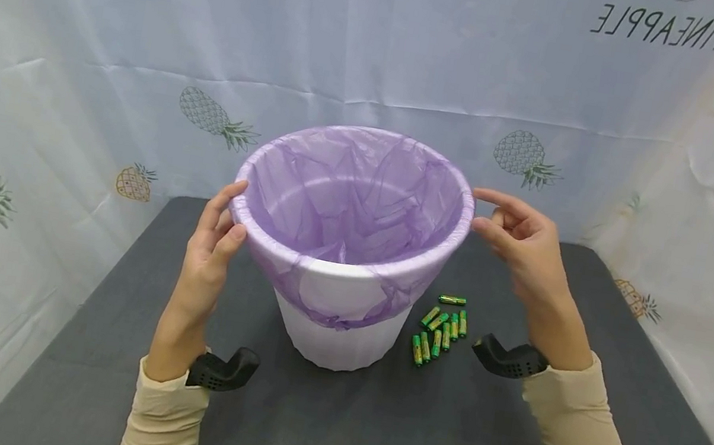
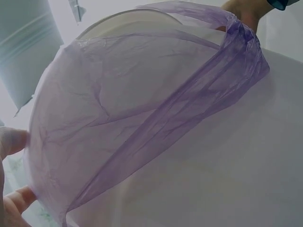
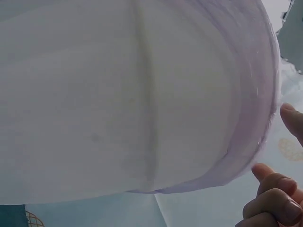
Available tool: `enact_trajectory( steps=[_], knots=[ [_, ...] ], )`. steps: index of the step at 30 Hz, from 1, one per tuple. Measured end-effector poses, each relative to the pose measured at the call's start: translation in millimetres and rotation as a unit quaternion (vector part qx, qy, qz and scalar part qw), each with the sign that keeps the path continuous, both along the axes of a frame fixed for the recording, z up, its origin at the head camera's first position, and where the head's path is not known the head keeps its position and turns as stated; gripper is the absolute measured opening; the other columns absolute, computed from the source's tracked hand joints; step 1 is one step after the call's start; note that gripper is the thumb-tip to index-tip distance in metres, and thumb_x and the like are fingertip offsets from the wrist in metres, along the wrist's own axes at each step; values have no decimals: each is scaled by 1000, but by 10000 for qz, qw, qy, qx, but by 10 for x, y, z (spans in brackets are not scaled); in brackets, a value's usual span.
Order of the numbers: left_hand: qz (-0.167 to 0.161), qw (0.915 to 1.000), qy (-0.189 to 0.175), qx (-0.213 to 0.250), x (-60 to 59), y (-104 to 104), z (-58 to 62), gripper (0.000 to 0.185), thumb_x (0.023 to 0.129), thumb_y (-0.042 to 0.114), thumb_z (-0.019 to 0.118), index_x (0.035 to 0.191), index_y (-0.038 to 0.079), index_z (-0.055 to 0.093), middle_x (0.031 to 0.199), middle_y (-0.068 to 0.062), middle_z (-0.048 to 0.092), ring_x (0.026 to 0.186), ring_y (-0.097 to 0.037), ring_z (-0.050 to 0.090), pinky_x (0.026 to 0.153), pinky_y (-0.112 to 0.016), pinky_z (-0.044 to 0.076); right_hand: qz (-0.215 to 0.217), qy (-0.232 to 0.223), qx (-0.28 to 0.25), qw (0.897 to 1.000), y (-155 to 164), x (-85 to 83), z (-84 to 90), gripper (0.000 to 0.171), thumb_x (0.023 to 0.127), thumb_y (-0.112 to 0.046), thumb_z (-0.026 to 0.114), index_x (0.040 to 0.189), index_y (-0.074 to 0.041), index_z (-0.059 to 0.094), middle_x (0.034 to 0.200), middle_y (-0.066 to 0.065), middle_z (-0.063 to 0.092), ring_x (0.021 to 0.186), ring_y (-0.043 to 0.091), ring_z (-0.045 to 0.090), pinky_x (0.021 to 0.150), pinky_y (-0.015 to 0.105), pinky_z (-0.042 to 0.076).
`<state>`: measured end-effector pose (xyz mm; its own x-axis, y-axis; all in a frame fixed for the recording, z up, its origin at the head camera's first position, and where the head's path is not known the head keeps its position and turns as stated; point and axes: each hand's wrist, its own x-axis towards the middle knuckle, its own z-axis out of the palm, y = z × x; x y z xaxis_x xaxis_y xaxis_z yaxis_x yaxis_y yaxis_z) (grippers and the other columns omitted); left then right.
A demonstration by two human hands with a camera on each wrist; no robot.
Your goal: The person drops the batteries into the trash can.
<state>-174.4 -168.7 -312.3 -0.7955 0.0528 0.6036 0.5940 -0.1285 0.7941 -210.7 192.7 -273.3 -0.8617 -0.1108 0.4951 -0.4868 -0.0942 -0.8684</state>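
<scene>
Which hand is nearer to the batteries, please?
Right. The right hand is beside the bin, on the side where the batteries lie; the left hand is on the opposite side.

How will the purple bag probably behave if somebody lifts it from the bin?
The purple bag looks thin and creased, so it would probably hang floppy. Its film is see-through and nothing shows inside, so it is likely light. Its edge is folded over the outside of the white bin, so it may catch there first.
</scene>
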Motion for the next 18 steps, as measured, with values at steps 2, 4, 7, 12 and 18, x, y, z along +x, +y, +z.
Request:
enact_trajectory(
  steps=[2, 4, 7, 12, 18],
  knots=[
    [-7, 10000, -3, -26, 0, -1, 2, 50, 94, 9, 44, 144, 17, 39, 112, 8, 61, 103, -6, 56, 100, -22, 37, -20, 0, -77, 10000, 28, 0, -54, 33, 87, 9, 60, 112, -11, 70, 59, -8, 42, 51, 12, 24, 51, 30, 14],
    [-26, 10000, -15, -44, -2, 2, 8, 51, 94, 10, 45, 144, 18, 38, 117, 6, 60, 105, -6, 56, 99, -22, 39, -9, -35, -113, 9999, 57, 1, -120, 33, 87, 8, 60, 112, -11, 69, 59, -9, 42, 52, 13, 24, 52, 30, 14],
    [-162, 9998, 56, -40, -16, -3, -1, 52, 95, 12, 50, 144, 19, 36, 128, 0, 54, 108, -7, 54, 97, -20, 42, 39, -117, -78, 9999, 102, 4, -241, 32, 89, 7, 59, 112, -13, 69, 60, -10, 44, 53, 14, 22, 52, 31, 14],
    [-355, 9988, 304, 144, -50, -5, -35, 53, 93, 15, 59, 142, 18, 37, 141, -4, 44, 116, -7, 51, 96, -17, 44, 135, -241, 117, 9995, 182, 20, -483, 32, 90, 5, 58, 114, -13, 68, 61, -10, 41, 53, 16, 20, 51, 32, 15],
    [-460, 9953, 641, 566, -81, 26, -51, 50, 91, 11, 62, 138, 11, 42, 140, -6, 45, 120, -11, 50, 100, -18, 43, 310, -461, 567, 9968, 279, 22, -758, 32, 91, 5, 57, 117, -10, 66, 63, -11, 46, 52, 16, 24, 52, 34, 19]
  ],
)
